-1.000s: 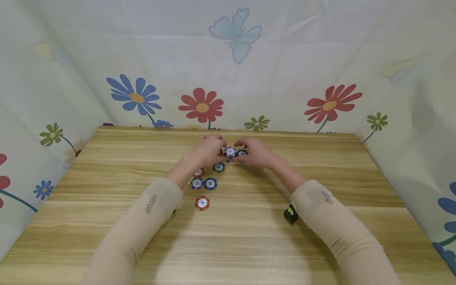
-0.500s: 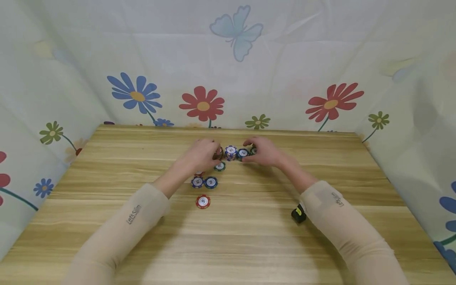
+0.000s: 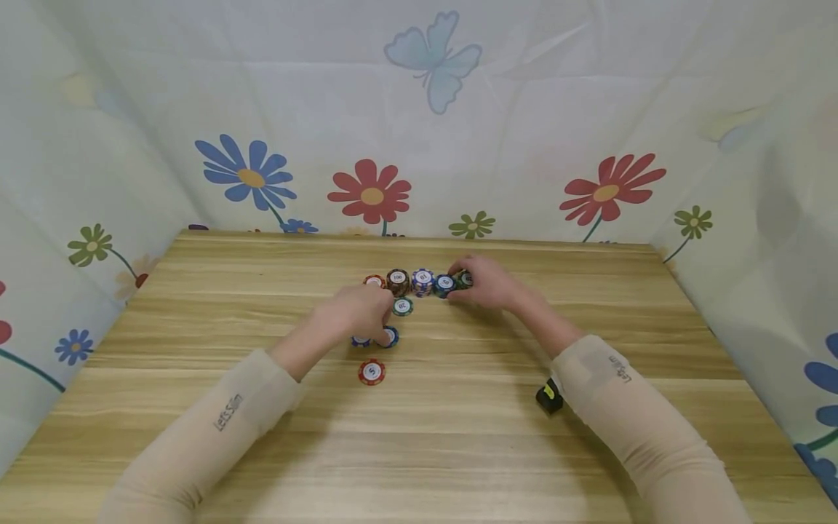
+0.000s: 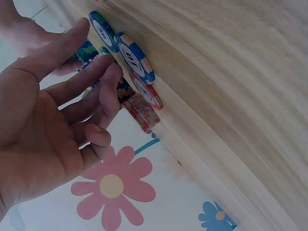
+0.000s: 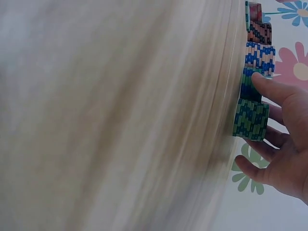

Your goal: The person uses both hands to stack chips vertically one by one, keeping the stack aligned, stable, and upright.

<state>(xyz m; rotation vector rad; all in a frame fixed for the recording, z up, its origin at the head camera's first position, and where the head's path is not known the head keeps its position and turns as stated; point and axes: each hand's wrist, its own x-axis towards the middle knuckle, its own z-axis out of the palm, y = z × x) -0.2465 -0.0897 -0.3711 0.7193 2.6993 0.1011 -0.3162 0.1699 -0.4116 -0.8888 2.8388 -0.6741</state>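
Observation:
Several poker chip stacks stand in a row at the back of the table: a red stack (image 3: 374,281), a dark 100 stack (image 3: 397,282), a blue-and-white stack (image 3: 423,282), a blue-green stack (image 3: 445,284) and a green stack (image 5: 251,119). My right hand (image 3: 486,282) holds the blue-green stack, thumb on its near side and fingers behind. Over the loose chips, my left hand (image 3: 353,313) reaches down with nothing in its fingers. Beneath it lie a blue 10 chip (image 4: 131,57), a blue-green chip (image 4: 101,29) and a red chip (image 4: 146,91).
A green 20 chip (image 3: 402,306) lies in front of the row. Nearer to me is a red 5 chip (image 3: 372,372). A black device with a yellow mark (image 3: 549,397) shows under the right forearm. Flowered cloth (image 3: 432,124) rises behind the wooden table (image 3: 458,437).
My left hand has come away from the dark stack, towards me and over the loose chips. The right hand moved slightly right along the row, then stayed at the blue-green stack.

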